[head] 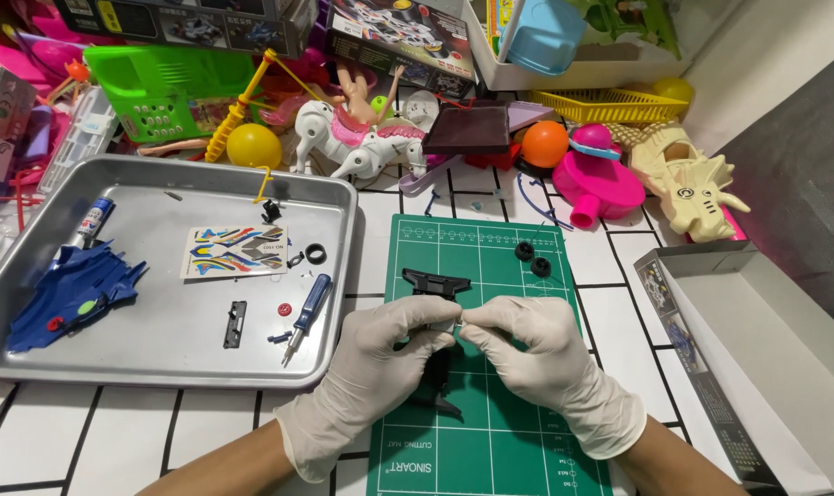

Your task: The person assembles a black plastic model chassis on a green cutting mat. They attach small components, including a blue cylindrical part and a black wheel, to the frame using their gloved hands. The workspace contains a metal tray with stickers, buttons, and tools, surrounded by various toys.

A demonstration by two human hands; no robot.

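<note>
Two gloved hands meet over the green cutting mat [490,404], the left hand [380,344] and right hand [527,344] pinching fingertips together on a small part too tiny to identify. One black chassis piece [435,281] lies just above the fingers, partly under them. Two black wheels [533,259] sit near the mat's upper right. One screwdriver [307,317] rests in the metal tray [31,363].

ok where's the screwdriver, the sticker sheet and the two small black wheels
screwdriver [311,305], head view, on its blue handle
sticker sheet [235,252], head view, middle of the sheet, in the metal tray [160,363]
two small black wheels [533,259], head view, between the pair, on the green mat [509,432]
</note>
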